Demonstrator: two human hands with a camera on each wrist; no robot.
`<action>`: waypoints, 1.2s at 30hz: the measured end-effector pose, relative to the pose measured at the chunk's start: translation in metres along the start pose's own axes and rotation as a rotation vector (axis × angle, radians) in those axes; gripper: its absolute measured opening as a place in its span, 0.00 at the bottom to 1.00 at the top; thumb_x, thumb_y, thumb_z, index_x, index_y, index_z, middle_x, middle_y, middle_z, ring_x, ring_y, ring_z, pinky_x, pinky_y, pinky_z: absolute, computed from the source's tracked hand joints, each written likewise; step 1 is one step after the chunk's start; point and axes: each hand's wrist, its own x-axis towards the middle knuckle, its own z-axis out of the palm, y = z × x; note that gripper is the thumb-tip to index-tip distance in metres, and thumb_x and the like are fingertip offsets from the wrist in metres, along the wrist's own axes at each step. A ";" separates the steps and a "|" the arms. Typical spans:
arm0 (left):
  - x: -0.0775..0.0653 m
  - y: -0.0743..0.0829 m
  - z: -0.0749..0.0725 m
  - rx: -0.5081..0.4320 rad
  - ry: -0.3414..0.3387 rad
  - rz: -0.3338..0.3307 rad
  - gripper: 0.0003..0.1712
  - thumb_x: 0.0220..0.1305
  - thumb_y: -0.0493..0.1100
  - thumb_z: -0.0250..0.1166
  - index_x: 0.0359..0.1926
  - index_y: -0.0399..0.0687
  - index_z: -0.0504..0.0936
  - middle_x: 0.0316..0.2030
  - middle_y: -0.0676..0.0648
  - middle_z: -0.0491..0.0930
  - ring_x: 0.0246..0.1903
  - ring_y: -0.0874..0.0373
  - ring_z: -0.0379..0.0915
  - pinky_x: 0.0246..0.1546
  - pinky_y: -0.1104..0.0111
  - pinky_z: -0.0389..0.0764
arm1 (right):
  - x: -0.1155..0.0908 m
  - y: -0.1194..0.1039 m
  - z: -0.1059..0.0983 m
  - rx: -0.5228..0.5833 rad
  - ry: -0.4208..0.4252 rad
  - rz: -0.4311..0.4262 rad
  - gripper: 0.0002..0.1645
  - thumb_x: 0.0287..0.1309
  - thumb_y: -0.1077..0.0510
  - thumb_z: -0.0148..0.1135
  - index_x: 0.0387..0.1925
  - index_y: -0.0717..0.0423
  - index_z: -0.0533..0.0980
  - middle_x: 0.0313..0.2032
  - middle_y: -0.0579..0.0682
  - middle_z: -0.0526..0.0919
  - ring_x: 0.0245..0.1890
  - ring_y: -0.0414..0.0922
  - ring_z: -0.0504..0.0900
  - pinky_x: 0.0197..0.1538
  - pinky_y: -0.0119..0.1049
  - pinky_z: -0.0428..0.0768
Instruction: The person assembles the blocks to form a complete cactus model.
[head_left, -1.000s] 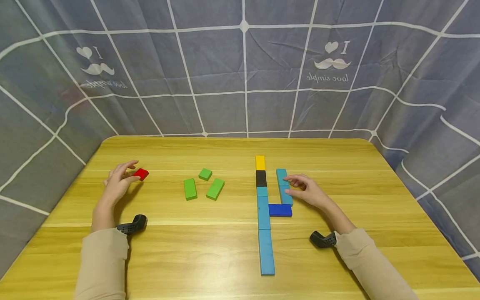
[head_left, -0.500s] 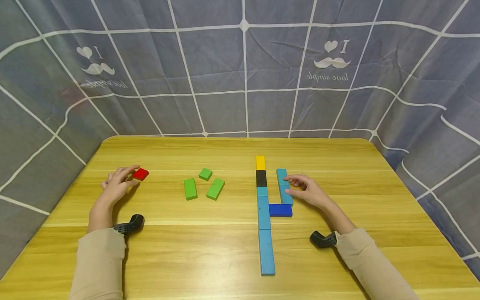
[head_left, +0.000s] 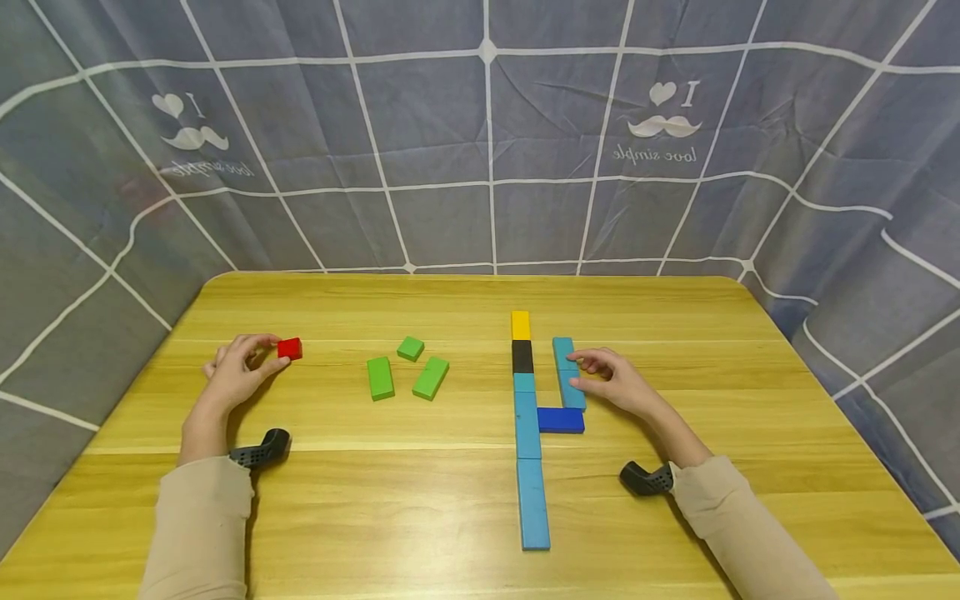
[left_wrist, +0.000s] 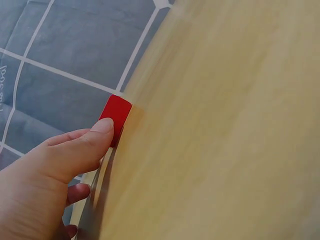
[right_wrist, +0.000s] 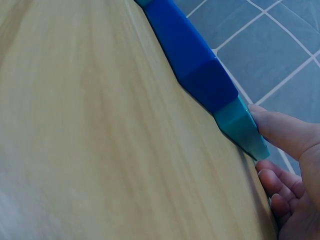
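My left hand (head_left: 236, 371) pinches a small red block (head_left: 290, 348) between thumb and index finger at the left of the table. In the left wrist view the thumb lies on the red block (left_wrist: 117, 115). Over to the right, my right hand (head_left: 618, 383) rests with loosely bent fingers, the thumb and index tips at the right edge of two light blue blocks (head_left: 566, 354) set end to end. The right wrist view has the thumb touching a light blue block (right_wrist: 242, 130). A dark blue block (head_left: 561, 420) joins this pair to a long column.
The column has a yellow block (head_left: 521, 325) on top, then a black block (head_left: 522, 357) and several light blue blocks (head_left: 533, 504). Three green blocks (head_left: 431, 378) lie loose on the wooden table (head_left: 390, 508). A grey curtain (head_left: 420, 125) hangs behind.
My left fingers came off the red block, then took hold of it again; it has turned and shifted slightly right. My right hand and the other blocks stay in place.
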 end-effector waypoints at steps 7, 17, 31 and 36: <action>0.009 0.014 0.008 -0.043 0.039 0.012 0.23 0.62 0.45 0.59 0.52 0.33 0.68 0.48 0.31 0.66 0.48 0.34 0.54 0.44 0.43 0.40 | 0.006 0.024 -0.001 -0.014 0.008 -0.014 0.23 0.54 0.64 0.62 0.52 0.65 0.72 0.41 0.59 0.73 0.40 0.50 0.68 0.42 0.36 0.67; 0.047 0.065 0.044 -0.101 0.101 0.081 0.20 0.58 0.41 0.63 0.49 0.36 0.72 0.41 0.36 0.71 0.43 0.42 0.60 0.45 0.47 0.44 | 0.008 0.026 -0.002 -0.021 0.003 -0.007 0.23 0.54 0.63 0.63 0.52 0.64 0.73 0.41 0.58 0.73 0.39 0.49 0.68 0.42 0.35 0.68; 0.093 0.140 0.104 -0.157 0.032 0.117 0.20 0.56 0.43 0.65 0.49 0.40 0.74 0.40 0.40 0.73 0.43 0.44 0.62 0.49 0.50 0.48 | 0.001 -0.003 -0.004 -0.001 -0.012 0.006 0.23 0.54 0.67 0.61 0.52 0.71 0.71 0.42 0.66 0.72 0.41 0.55 0.68 0.44 0.41 0.67; 0.102 0.155 0.124 -0.149 0.014 0.118 0.21 0.55 0.45 0.66 0.49 0.42 0.74 0.40 0.42 0.73 0.41 0.47 0.62 0.49 0.51 0.49 | 0.001 -0.002 -0.002 0.000 -0.010 0.007 0.23 0.54 0.67 0.61 0.52 0.71 0.71 0.42 0.66 0.72 0.40 0.54 0.68 0.45 0.43 0.67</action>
